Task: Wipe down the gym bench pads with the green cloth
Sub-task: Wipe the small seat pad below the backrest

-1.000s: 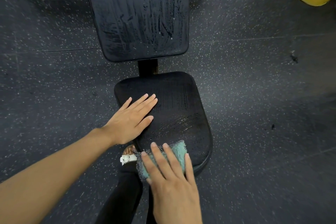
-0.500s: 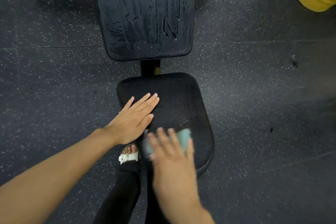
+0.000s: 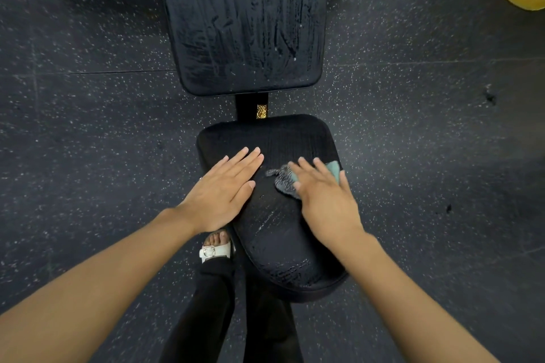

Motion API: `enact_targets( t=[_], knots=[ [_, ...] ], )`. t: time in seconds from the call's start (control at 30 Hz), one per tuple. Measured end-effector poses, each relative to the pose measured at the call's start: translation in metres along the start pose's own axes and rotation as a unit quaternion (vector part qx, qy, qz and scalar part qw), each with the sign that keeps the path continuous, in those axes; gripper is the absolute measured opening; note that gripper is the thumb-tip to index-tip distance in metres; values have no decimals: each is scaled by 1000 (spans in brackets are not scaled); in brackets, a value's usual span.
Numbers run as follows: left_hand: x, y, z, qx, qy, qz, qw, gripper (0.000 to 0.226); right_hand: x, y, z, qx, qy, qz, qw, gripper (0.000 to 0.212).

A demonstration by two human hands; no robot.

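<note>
Seat pad (image 3: 283, 233) bears flat left hand (image 3: 219, 194) and flat right hand (image 3: 324, 200) pressing green cloth (image 3: 334, 168).

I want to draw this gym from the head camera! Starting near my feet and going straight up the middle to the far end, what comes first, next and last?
white sandal → seat pad → black frame post → back pad

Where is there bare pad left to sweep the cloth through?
Crowded mid-seat: the left hand lies flat beside the right hand pressing the green cloth, a narrow gap between. Free: on the seat pad, the far strip beyond both hands and the near end between the forearms; also the whole back pad.
</note>
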State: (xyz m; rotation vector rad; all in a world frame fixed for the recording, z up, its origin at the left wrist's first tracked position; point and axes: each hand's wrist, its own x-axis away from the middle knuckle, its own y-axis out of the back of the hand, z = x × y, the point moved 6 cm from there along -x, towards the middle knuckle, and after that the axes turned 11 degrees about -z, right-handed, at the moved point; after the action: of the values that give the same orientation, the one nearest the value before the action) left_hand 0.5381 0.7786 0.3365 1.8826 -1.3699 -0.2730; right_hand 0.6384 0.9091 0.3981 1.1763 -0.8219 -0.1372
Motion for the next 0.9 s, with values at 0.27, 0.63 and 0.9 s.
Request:
enact_targets(
  t=[0.27, 0.63, 0.9],
  knots=[
    [0, 0, 2, 12, 18, -11, 1000, 75, 37, -8, 34, -15, 73, -9, 997, 48],
    [6, 8, 16, -30, 51, -5, 998, 80, -20, -19, 43, 1, 103, 41, 994, 50],
    [6, 8, 23, -31, 71, -19, 997, 80, -89, -32, 48, 3, 64, 46, 997, 47]
  ],
)
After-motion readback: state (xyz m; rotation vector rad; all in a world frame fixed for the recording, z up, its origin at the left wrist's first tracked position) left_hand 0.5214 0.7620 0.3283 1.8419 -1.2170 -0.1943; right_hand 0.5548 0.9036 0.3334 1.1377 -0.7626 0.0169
